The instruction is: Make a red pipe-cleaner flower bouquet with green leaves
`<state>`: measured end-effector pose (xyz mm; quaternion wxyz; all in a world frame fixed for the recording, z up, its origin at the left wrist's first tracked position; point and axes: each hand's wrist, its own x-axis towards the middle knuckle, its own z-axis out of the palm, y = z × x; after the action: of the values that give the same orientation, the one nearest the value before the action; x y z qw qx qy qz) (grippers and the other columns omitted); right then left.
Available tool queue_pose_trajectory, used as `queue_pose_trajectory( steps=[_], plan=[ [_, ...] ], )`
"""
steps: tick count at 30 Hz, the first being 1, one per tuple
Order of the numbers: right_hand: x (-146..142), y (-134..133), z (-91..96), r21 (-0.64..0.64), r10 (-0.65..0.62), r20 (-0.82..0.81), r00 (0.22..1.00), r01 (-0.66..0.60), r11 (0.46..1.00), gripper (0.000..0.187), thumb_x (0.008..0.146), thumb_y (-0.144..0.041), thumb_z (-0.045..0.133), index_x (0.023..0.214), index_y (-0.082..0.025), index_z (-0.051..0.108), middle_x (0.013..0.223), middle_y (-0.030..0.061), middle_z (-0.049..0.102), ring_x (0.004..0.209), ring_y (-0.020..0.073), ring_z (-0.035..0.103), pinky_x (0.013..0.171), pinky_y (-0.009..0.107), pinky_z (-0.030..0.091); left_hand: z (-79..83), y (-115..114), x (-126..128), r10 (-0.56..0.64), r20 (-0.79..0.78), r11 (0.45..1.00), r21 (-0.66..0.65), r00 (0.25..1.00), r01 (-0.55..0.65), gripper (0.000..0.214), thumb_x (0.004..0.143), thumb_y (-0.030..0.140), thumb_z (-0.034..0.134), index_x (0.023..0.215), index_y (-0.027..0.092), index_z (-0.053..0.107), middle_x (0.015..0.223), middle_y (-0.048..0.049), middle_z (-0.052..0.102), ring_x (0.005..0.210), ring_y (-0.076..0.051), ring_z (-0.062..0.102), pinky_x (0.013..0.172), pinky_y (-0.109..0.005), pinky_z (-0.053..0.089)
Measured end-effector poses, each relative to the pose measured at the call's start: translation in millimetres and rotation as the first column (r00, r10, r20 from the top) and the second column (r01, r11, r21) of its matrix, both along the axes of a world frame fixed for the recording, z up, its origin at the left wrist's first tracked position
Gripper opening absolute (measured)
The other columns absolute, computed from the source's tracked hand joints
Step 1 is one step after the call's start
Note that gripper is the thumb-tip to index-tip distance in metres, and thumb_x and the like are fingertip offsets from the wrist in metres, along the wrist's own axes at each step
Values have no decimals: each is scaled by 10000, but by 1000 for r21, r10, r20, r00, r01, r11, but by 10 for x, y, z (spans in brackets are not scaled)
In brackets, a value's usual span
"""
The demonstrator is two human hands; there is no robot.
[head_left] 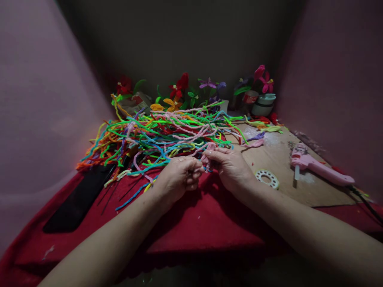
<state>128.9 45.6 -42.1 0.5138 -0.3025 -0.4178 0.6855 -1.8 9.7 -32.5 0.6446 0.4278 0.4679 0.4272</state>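
Observation:
My right hand point(230, 165) pinches a small twisted piece of pink pipe cleaner point(206, 160) between thumb and fingers. Close against it, my left hand point(182, 173) is closed with its fingertips at the piece's left side; whether it grips the same pink piece is hard to make out. Both hands are over the front of a big tangled heap of many-coloured pipe cleaners point(179, 131), in green, pink, blue, orange, red and yellow.
A black phone-like slab point(80, 199) lies left on the red cloth point(203, 231). To the right, a cardboard sheet point(287, 159) bears a pink glue gun point(320, 167) and a white ring with holes point(267, 179). Pipe-cleaner flowers point(179, 87) and a lidded jar point(263, 104) stand behind.

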Motion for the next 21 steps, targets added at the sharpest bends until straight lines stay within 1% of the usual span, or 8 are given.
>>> queue_pose_trajectory(
  steps=[4,7,10,12,14,16,18,21],
  plan=[
    [9,35,-5,-51,5,4,1000,-5,999,129,633,-197,648,530,-138,598,548,2,566,496,91,471,526,248,366,27,26,-93,10,-97,1000,30,995,-7,233,778,319,518,652,130,570,494,48,420,375,-34,263,369,-173,184],
    [21,58,-5,-81,35,-21,999,-37,996,138,619,-198,643,512,-141,576,528,-4,551,487,95,470,510,249,352,45,30,-142,163,-259,953,293,952,-84,160,743,297,608,767,138,610,596,26,523,459,-52,402,428,-173,301],
    [25,68,-16,-113,58,-21,998,-60,992,134,621,-200,625,513,-139,575,517,-3,544,475,91,454,486,244,325,16,26,-137,221,-343,837,548,913,3,193,710,182,658,899,168,624,744,1,585,667,-103,535,628,-214,428],
    [22,68,-28,-127,64,-28,998,-67,990,123,625,-193,615,519,-140,582,512,-3,544,466,89,445,477,244,314,-26,20,-121,254,-409,717,687,876,113,152,755,166,618,904,182,641,812,-21,596,769,-127,557,723,-246,439],
    [19,64,-36,-116,91,-33,995,-95,989,127,637,-186,605,519,-139,590,505,-2,544,460,87,448,471,243,302,-70,17,-112,335,-474,577,787,814,220,118,794,158,577,877,189,656,850,-32,590,795,-125,556,735,-245,437],
    [18,54,-33,-100,124,-30,992,-126,987,150,650,-183,598,507,-137,591,499,-2,538,457,83,448,466,242,289,-99,17,-116,420,-513,472,828,749,303,120,809,153,560,864,196,658,847,-31,572,775,-115,544,692,-228,433],
    [17,38,-20,-111,138,-23,990,-140,984,162,656,-185,598,502,-135,590,500,-2,534,459,82,445,466,243,283,-102,19,-130,474,-533,425,835,701,348,114,811,149,557,851,197,651,830,-23,549,753,-108,528,656,-216,423],
    [16,17,0,-144,121,-24,992,-124,982,129,637,-182,619,521,-132,594,527,0,542,483,87,452,482,243,298,-59,19,-150,450,-542,424,829,710,364,101,822,136,532,818,184,621,862,-31,537,803,-117,525,703,-228,429]
  ],
)
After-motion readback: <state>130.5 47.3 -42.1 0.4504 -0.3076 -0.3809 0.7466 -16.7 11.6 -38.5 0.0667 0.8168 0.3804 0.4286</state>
